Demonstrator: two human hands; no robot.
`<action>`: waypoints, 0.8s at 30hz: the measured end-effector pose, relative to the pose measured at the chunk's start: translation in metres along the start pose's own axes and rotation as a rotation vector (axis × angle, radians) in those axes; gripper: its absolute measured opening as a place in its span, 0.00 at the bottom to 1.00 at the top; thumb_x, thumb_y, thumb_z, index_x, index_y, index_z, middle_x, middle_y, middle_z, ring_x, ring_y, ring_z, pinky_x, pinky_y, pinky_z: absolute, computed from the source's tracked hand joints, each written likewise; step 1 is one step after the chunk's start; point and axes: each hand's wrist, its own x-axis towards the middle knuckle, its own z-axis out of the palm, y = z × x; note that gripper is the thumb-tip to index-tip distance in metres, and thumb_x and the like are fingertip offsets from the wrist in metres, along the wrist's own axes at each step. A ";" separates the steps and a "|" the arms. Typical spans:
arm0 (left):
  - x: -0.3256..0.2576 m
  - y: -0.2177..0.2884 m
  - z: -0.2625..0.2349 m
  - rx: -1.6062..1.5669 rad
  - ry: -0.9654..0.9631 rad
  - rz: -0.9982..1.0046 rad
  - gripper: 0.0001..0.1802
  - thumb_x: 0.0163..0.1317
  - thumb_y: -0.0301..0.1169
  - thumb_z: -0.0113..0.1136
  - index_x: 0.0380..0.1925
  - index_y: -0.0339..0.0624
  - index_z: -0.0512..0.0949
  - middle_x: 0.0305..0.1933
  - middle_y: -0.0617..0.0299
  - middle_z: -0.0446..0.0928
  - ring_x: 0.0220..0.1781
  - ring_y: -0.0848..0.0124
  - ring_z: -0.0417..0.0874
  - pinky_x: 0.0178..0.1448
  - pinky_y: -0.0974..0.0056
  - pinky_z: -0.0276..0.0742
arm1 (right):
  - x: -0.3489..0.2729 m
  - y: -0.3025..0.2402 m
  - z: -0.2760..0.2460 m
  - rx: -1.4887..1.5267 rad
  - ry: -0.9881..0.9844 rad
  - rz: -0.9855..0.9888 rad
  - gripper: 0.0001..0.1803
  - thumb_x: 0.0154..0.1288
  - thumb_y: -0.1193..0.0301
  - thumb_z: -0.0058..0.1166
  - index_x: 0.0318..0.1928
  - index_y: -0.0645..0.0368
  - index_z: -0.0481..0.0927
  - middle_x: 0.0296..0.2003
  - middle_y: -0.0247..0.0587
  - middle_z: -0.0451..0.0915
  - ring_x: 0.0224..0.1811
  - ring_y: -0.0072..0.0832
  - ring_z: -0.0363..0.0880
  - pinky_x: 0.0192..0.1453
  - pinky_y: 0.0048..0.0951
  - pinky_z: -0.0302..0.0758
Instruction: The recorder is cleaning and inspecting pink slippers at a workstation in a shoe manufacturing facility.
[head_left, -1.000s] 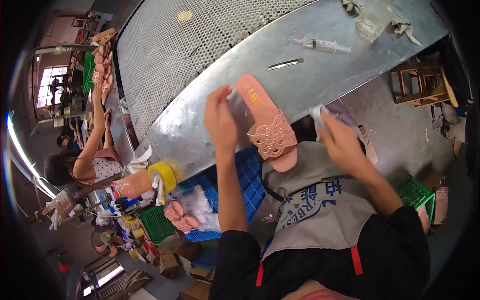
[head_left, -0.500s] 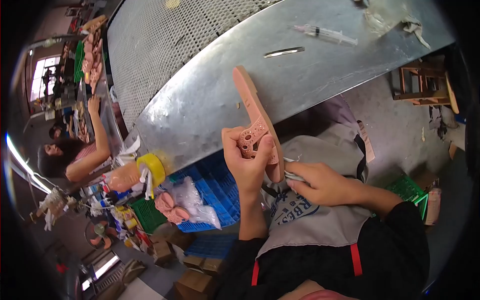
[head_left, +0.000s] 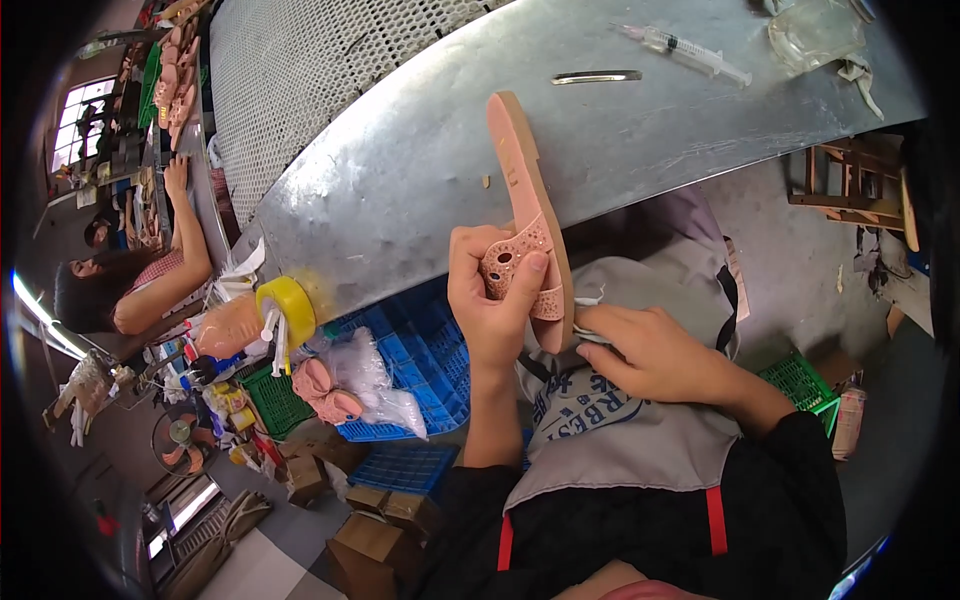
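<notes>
Cloth (head_left: 592, 300) was held by the right hand (head_left: 652, 355), close to the near end of a pink sandal (head_left: 535, 212). Its strap (head_left: 522, 250) was squeezed by the left hand (head_left: 488, 285). The sandal was held tilted at the edge of a shiny table (head_left: 400, 190). Farther off, a metal strip (head_left: 597, 77), a syringe (head_left: 697, 54) and a jar (head_left: 815, 40) were seen.
</notes>
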 end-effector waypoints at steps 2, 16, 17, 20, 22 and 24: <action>0.000 0.000 0.000 -0.008 -0.013 -0.025 0.11 0.61 0.26 0.71 0.34 0.38 0.75 0.39 0.64 0.69 0.39 0.76 0.71 0.46 0.70 0.68 | 0.000 0.003 -0.002 -0.035 0.017 -0.002 0.15 0.68 0.68 0.54 0.52 0.58 0.76 0.39 0.53 0.82 0.39 0.55 0.81 0.42 0.51 0.76; 0.000 0.001 -0.004 0.004 -0.041 -0.043 0.10 0.63 0.27 0.69 0.34 0.37 0.76 0.39 0.64 0.69 0.39 0.75 0.71 0.46 0.69 0.68 | 0.008 0.002 -0.019 -0.039 0.016 0.036 0.20 0.63 0.55 0.64 0.37 0.62 0.80 0.30 0.49 0.81 0.32 0.49 0.81 0.36 0.44 0.74; 0.000 0.001 -0.004 0.017 -0.041 -0.041 0.10 0.63 0.28 0.70 0.34 0.37 0.76 0.39 0.64 0.69 0.38 0.75 0.71 0.45 0.70 0.67 | 0.010 0.001 -0.018 -0.057 0.043 0.023 0.22 0.62 0.53 0.66 0.36 0.61 0.80 0.29 0.49 0.81 0.32 0.49 0.81 0.35 0.43 0.74; -0.001 -0.002 -0.004 0.081 -0.054 0.011 0.11 0.63 0.29 0.70 0.35 0.36 0.76 0.40 0.64 0.70 0.40 0.75 0.72 0.47 0.69 0.69 | 0.021 0.005 -0.014 -0.140 0.116 -0.034 0.23 0.60 0.51 0.67 0.36 0.61 0.81 0.30 0.49 0.82 0.32 0.48 0.82 0.37 0.43 0.75; -0.001 0.004 -0.002 0.056 -0.041 -0.021 0.12 0.62 0.29 0.71 0.36 0.36 0.77 0.41 0.63 0.71 0.42 0.74 0.73 0.49 0.68 0.70 | 0.027 0.011 -0.013 -0.107 0.114 -0.056 0.22 0.61 0.52 0.66 0.37 0.61 0.82 0.30 0.50 0.82 0.33 0.48 0.82 0.37 0.42 0.76; -0.001 0.007 -0.001 0.027 -0.021 -0.056 0.13 0.61 0.29 0.71 0.38 0.36 0.77 0.42 0.62 0.71 0.44 0.72 0.75 0.51 0.67 0.71 | 0.029 0.015 -0.009 -0.080 0.105 -0.076 0.22 0.62 0.52 0.65 0.38 0.61 0.82 0.31 0.51 0.82 0.34 0.48 0.82 0.38 0.42 0.76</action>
